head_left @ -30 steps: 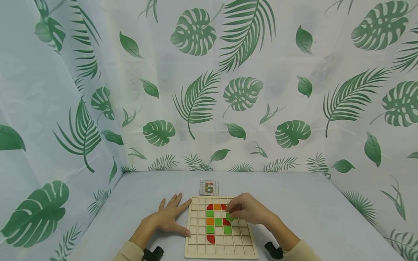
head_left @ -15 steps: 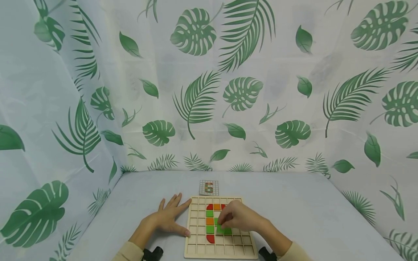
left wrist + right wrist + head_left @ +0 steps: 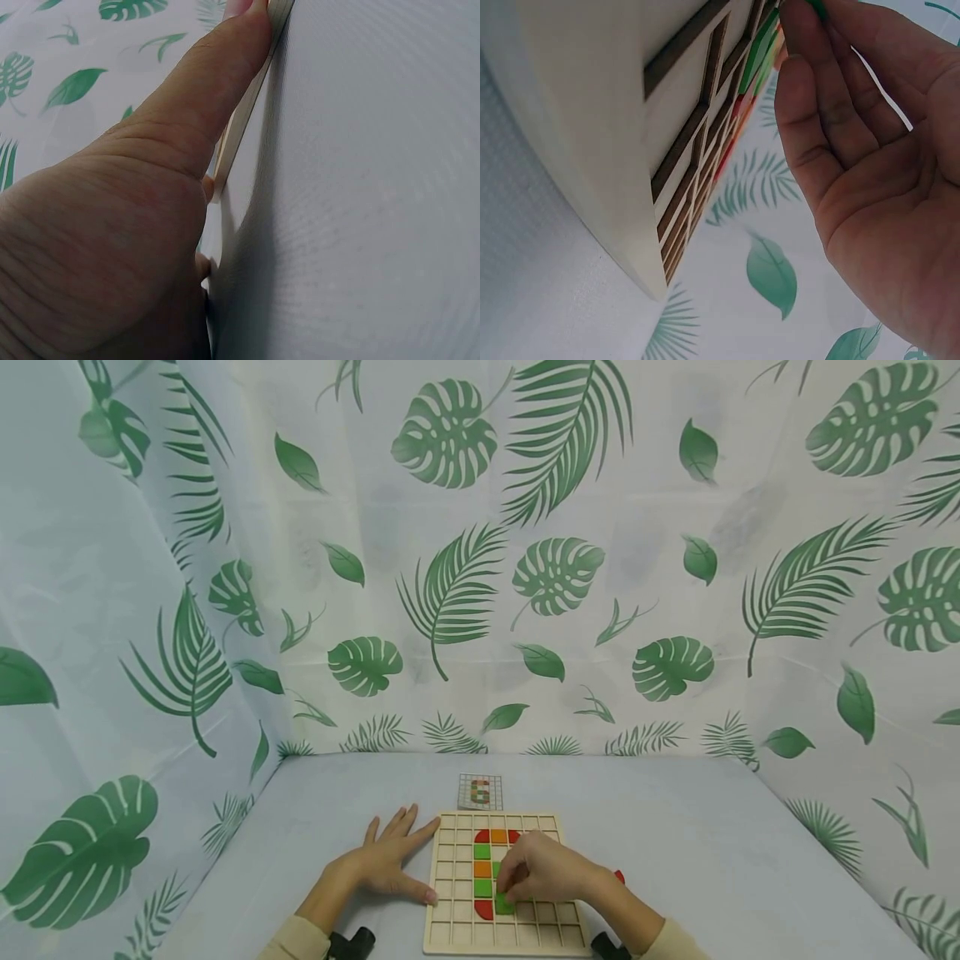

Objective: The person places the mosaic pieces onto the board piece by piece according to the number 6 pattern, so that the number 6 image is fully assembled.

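A wooden grid board (image 3: 453, 935) lies on the table, with red, orange and green tiles set in its cells. Beside its left edge, my left hand (image 3: 390, 862) rests with fingers spread, the index fingertip and thumb touching the board's side. The left wrist view shows that thumb against the board's edge (image 3: 240, 131). Over the lower middle cells, my right hand (image 3: 543, 867) pinches a green square tile (image 3: 505, 905) between thumb and fingers, just right of a red rounded tile (image 3: 483, 910). That hand covers several tiles. A sliver of the pinched green tile (image 3: 817, 7) shows in the right wrist view.
Behind the board lies a small gridded card (image 3: 480, 792) with a coloured tile figure on it. A red piece (image 3: 619, 877) peeks out on the table behind the right forearm. Leaf-printed cloth (image 3: 558, 575) hangs at the back and sides.
My right hand has moved left and toward the board's near side, carrying the green tile to a lower middle cell. A red piece now shows past the forearm. The left hand stays put.
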A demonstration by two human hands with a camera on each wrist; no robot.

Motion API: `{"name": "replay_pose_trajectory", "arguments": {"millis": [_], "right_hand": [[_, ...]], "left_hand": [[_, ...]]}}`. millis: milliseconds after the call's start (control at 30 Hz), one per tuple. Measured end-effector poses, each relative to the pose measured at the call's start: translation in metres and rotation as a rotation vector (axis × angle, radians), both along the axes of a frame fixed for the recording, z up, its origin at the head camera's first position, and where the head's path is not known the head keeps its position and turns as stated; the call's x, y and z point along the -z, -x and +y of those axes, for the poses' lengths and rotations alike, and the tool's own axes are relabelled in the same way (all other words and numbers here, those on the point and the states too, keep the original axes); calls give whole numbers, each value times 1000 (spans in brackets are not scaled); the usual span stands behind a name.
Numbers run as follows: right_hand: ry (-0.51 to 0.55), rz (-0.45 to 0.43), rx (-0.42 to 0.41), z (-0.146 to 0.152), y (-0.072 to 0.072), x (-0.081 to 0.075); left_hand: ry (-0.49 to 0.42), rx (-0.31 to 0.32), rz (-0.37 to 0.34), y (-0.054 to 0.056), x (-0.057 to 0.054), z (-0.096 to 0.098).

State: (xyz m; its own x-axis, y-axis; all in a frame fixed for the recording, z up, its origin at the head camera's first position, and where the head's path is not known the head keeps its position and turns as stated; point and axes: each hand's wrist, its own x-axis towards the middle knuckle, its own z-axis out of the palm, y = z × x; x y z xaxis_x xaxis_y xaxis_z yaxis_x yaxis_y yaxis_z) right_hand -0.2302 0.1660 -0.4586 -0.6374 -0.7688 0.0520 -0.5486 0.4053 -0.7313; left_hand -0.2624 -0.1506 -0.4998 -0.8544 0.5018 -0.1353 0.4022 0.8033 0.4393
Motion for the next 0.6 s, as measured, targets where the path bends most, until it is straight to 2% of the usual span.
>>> {"name": "replay_pose_trajectory", "arguments": {"millis": [400,600], "right_hand": [[-56,-3,-49,2,-2,0],[-163,97,53,19,6,-12]], "left_hand": [[-7,1,-7,0,2,-1],[-2,7,-8,1,1,-1]]}}
